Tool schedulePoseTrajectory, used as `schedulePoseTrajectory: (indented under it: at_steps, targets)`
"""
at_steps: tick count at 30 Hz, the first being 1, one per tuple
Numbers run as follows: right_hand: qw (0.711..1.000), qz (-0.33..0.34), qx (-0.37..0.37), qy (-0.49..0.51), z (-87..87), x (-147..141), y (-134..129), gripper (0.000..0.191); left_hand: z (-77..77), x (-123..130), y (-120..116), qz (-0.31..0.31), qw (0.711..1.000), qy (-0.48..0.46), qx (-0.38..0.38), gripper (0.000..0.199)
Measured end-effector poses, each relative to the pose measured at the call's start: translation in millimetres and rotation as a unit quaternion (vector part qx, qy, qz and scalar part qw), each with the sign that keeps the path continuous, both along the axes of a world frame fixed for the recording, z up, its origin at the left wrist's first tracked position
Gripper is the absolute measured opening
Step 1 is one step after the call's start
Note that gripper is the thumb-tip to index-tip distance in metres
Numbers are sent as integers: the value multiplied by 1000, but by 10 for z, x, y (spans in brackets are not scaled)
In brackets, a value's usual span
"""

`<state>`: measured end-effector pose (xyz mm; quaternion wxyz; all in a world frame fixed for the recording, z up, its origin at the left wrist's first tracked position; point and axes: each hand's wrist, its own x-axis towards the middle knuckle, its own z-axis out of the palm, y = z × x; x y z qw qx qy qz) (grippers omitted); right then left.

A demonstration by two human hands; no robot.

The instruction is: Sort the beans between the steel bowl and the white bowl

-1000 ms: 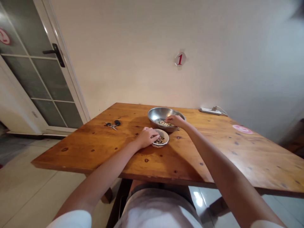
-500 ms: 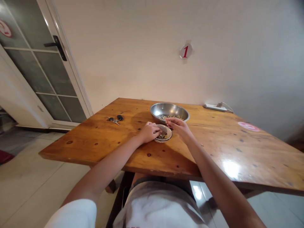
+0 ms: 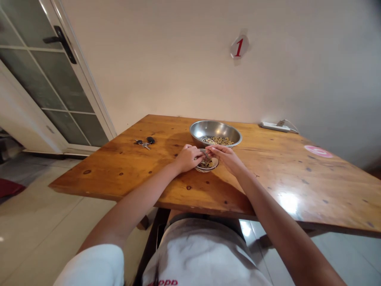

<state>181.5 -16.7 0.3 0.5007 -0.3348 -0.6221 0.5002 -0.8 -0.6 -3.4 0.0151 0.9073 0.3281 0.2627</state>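
A small bowl [image 3: 206, 169] with mixed yellow and dark bits in it stands on the wooden table [image 3: 119, 169]. My left hand [image 3: 189, 157] is at its left rim, fingers bent in over the bowl and closed on something too small to make out. Above the right rim, my right hand [image 3: 223, 155] has its thumb and fingertips pinched together; what they hold is too small to name. Just behind both hands sits a wide metal bowl [image 3: 216, 129] with yellow and dark pieces in its bottom.
Keys with a black fob [image 3: 150, 140] lie on the table to the left. A white power strip [image 3: 274, 126] is near the wall at the back right. A round pink sticker [image 3: 318, 151] is on the right part of the tabletop.
My right hand has come down and left, closer to my left hand over the small bowl. The whole view has shifted slightly, and more of the metal bowl's contents shows.
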Motion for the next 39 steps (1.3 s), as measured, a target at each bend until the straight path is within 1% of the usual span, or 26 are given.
schedulePoseTrajectory:
  at_steps: [5, 14, 20, 24, 35, 39]
  targets:
    - [1000, -1, -5, -7, -5, 20, 4, 20, 14, 1, -6, -8, 1000, -17, 3, 23]
    - [1000, 12, -2, -29, 3, 47, -12, 21, 21, -10, 1, 3, 1000, -17, 17, 24]
    - [999, 9, -1, -37, 24, 35, -25, 20, 37, -15, 0, 1, 999, -43, 8, 25]
    - [999, 4, -4, -46, 40, 35, -35, 20, 42, -12, -5, -2, 999, -47, 14, 25]
    - [998, 0, 21, -55, 19, 47, -17, 22, 27, -18, 7, -11, 998, -56, 32, 21]
    - [998, -4, 20, -53, 21, 41, -24, 21, 30, -16, 3, -8, 998, -52, 30, 20]
